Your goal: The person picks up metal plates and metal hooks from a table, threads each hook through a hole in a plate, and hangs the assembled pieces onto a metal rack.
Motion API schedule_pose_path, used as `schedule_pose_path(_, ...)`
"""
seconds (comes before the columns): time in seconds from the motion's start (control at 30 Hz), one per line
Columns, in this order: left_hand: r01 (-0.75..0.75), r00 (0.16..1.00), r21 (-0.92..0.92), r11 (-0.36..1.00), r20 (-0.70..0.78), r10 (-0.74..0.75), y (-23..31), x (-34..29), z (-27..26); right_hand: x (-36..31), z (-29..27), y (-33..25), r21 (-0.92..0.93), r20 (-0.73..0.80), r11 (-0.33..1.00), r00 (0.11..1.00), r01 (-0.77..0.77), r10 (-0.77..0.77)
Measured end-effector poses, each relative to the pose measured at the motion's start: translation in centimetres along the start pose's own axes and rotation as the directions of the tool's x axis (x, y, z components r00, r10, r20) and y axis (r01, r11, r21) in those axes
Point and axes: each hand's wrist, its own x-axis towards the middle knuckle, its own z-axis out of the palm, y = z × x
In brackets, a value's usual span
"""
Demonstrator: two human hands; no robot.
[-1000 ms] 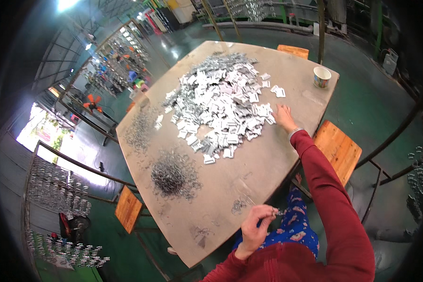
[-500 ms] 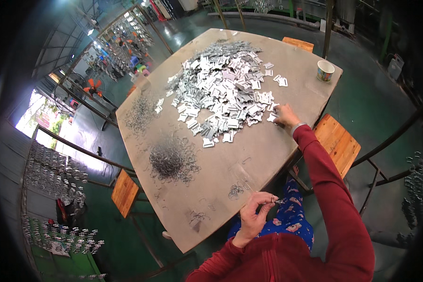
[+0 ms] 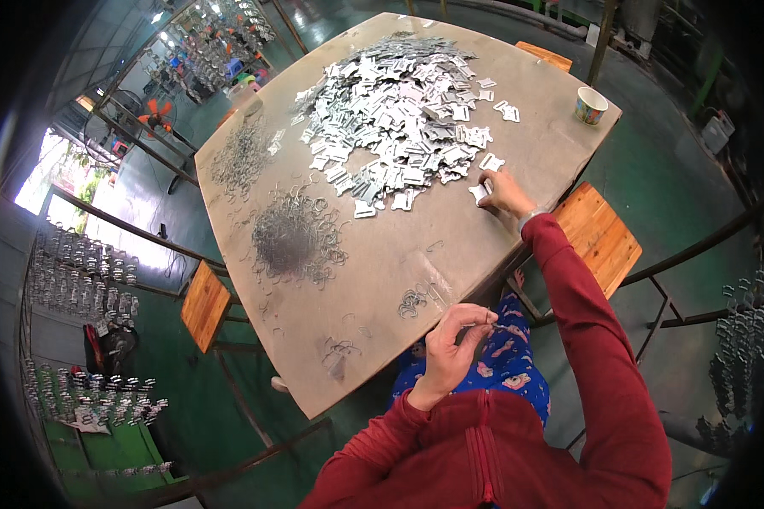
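My right hand [image 3: 509,195] has its thumb and fingers on a small flat metal plate [image 3: 480,192] with notched ends, at the right edge of a big heap of similar silvery plates [image 3: 390,127]. Another loose plate [image 3: 491,161] lies just beyond these fingers. In front of my body, past the table's near edge, my left hand [image 3: 450,348] is raised with thumb and forefinger pinched together. A thin dark bit shows at its fingertips, too small to name. On the table close by lies a small cluster of bent wire pieces [image 3: 413,301].
The brown tabletop [image 3: 382,339] also bears a dark pile of wire hooks [image 3: 289,242] and a looser one [image 3: 239,161]. A paper cup [image 3: 590,106] stands at the right corner. Wooden stools [image 3: 594,237] flank the table. Racks of hanging metal parts [image 3: 93,394] stand at the left.
My right hand has drawn slightly away from the heap, now with a plate in its fingers. My left hand stays pinched before my body. The whole view has shifted, so the table sits higher.
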Motion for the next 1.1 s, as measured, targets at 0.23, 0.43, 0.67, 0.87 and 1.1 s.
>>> schedule_pose_path(0.23, 0.049, 0.999, -0.118, 0.992, -0.002, -0.050, -0.6, -0.3, 0.6, -3.0, -0.3, -1.4, 0.134, -0.040, 0.991, 0.999, -0.012, 0.017)
schedule_pose_path(0.43, 0.079, 0.997, -0.112, 0.990, 0.010, -0.079, -1.6, -0.2, 0.4, -13.4, -3.2, -8.2, 0.911, 0.144, 0.383, 0.988, -0.154, 0.056)
schedule_pose_path(0.67, 0.205, 0.979, -0.077, 0.976, 0.031, -0.203, -2.8, -0.4, 0.2, -19.0, -6.5, -13.1, 0.921, 0.095, 0.360, 0.982, -0.148, 0.160)
schedule_pose_path(0.87, 0.206, 0.978, -0.046, 0.977, 0.041, -0.204, -3.4, -0.7, -0.3, -19.2, -6.4, -14.1, 0.929, 0.067, 0.345, 0.978, -0.132, 0.196)
schedule_pose_path(1.1, 0.236, 0.972, -0.053, 0.970, 0.015, -0.235, -3.6, -0.1, -0.5, -18.4, -5.7, -14.1, 0.922, 0.089, 0.355, 0.976, -0.157, 0.201)
